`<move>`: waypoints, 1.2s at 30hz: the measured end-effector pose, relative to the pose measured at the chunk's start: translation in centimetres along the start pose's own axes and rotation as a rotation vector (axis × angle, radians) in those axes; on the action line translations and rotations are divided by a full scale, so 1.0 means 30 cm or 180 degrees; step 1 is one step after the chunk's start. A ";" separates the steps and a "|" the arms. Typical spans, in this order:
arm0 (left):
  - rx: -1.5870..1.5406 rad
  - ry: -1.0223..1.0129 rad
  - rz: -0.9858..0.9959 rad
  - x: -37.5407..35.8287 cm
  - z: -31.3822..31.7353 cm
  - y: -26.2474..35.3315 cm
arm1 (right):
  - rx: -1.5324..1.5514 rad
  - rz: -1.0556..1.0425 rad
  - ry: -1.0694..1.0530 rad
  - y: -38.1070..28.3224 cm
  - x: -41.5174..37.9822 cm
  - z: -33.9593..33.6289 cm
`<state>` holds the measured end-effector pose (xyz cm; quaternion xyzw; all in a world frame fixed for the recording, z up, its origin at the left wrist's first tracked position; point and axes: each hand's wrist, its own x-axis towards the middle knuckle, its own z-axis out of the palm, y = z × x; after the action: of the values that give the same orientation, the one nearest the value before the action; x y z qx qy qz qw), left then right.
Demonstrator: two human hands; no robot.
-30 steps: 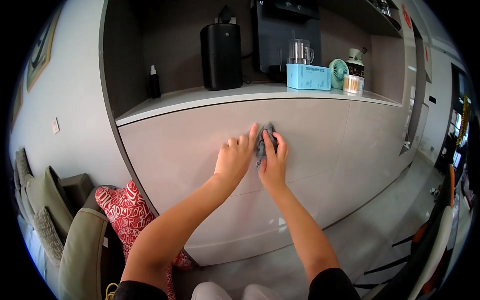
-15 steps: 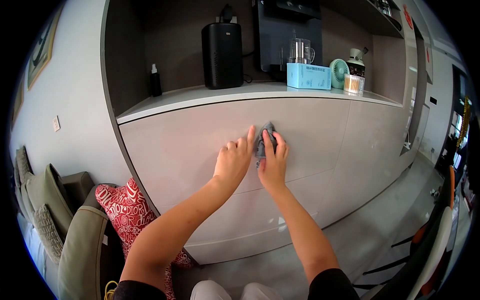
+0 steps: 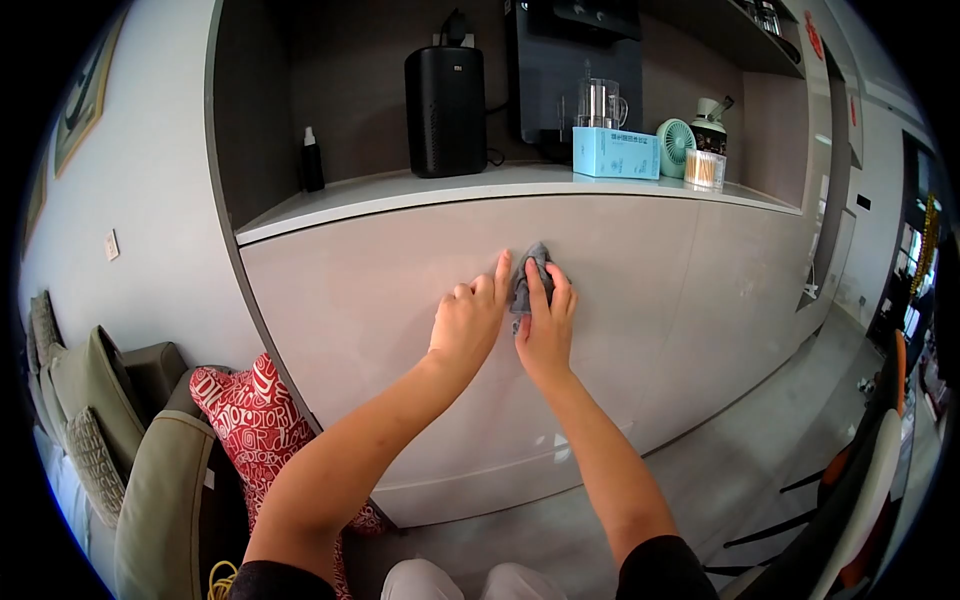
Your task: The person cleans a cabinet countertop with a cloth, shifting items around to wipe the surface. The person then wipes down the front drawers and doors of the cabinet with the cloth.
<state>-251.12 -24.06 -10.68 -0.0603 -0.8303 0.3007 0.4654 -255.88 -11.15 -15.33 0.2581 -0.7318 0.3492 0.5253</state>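
A crumpled grey cloth [image 3: 521,292] is pressed against the glossy beige cabinet front [image 3: 380,250], below the counter edge. My right hand [image 3: 547,320] has its fingers on the cloth and holds it to the panel. Just left of the cloth is my left hand [image 3: 468,318], its index finger stretched up against the panel and the other fingers curled. I see nothing in my left hand. Part of the cloth is hidden under my right fingers.
On the counter [image 3: 400,190] stand a black device [image 3: 445,115], a blue box [image 3: 616,153], a green fan [image 3: 676,148] and a dark bottle [image 3: 312,163]. A red patterned cushion [image 3: 250,415] lies at lower left beside a sofa [image 3: 165,500]. Chairs [image 3: 860,500] stand at right.
The view has shifted very slightly. Both hands and the cloth stay at nearly the same spot on the panel.
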 end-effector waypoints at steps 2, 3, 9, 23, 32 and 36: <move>-0.0067 -0.0078 -0.0021 0.005 -0.010 -0.003 | 0.0008 0.0003 0.0014 0.001 -0.004 0.002; -0.0093 -0.0182 -0.0032 0.012 -0.033 -0.008 | 0.0021 0.0002 0.0029 0.001 -0.006 0.004; -0.0256 0.0048 -0.0006 -0.141 -0.053 -0.132 | -0.0088 -0.0428 0.0309 0.027 0.035 -0.013; -0.0454 0.0058 -0.0295 -0.196 0.065 -0.182 | 0.0788 -0.0637 0.0616 0.028 0.182 0.019; -0.0564 0.0020 -0.0279 -0.211 0.078 -0.192 | 0.0611 -0.0534 0.0732 -0.006 0.199 0.022; -0.0576 0.0036 -0.0293 -0.207 0.082 -0.187 | 0.0643 -0.0970 0.0072 0.008 0.205 -0.020</move>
<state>-248.63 -32.06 -13.10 -0.0656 -0.8533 0.2024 0.4761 -257.63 -10.60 -9.43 0.4135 -0.6396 0.3401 0.5517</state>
